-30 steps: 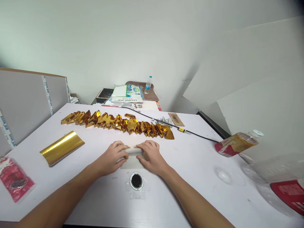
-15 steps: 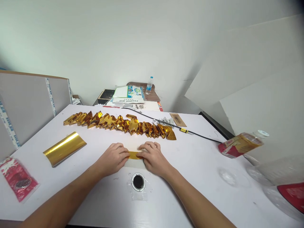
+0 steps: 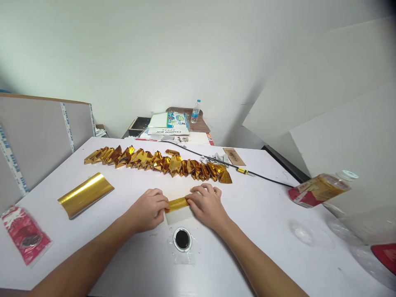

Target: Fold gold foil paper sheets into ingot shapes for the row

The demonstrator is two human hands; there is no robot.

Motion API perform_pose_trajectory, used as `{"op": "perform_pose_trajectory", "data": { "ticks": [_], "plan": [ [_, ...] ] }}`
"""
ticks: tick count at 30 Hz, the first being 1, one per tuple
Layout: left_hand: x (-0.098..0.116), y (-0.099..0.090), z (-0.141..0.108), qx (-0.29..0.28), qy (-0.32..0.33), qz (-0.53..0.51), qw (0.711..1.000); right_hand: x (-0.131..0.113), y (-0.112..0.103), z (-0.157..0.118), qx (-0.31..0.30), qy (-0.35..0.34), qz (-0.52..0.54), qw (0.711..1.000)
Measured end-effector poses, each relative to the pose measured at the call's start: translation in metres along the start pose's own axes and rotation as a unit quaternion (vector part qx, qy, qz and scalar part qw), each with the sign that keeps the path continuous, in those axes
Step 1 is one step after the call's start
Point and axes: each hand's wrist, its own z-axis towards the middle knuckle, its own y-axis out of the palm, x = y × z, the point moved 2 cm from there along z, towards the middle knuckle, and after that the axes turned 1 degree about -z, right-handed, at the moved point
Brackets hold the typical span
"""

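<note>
A sheet of gold foil paper [image 3: 178, 203], pale on its near part, lies on the white table between my hands, with a gold strip folded across it. My left hand [image 3: 152, 209] is closed on the left end of that strip, thumb and fingers pinching it. At the right end, my right hand [image 3: 205, 205] grips it the same way. Just below the sheet sits a round dark disc with a white rim [image 3: 182, 239]. A row of folded gold paper ingots [image 3: 157, 161] stretches across the table beyond my hands.
A stack of gold foil sheets [image 3: 86, 194] lies to the left, near a pink packet [image 3: 26, 236]. A black cable [image 3: 266, 177] crosses the back right. A drink bottle [image 3: 321, 189] and large clear plastic containers [image 3: 359, 235] are at the right. A water bottle [image 3: 195, 112] stands behind.
My right hand has shifted slightly to the right along the gold strip, so more of the strip shows between my hands. The strip now slants, its right end higher.
</note>
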Motion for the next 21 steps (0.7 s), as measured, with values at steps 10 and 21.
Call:
{"op": "perform_pose_trajectory", "data": {
  "ticks": [10, 21],
  "plan": [
    [0.013, 0.011, 0.005, -0.016, 0.015, 0.021, 1.0, -0.011, -0.005, 0.003, -0.014, -0.08, 0.113, 0.99],
    [0.0, 0.018, 0.008, -0.006, -0.039, -0.047, 0.998, -0.012, 0.002, 0.005, -0.062, -0.074, 0.142, 0.985]
  ]
}}
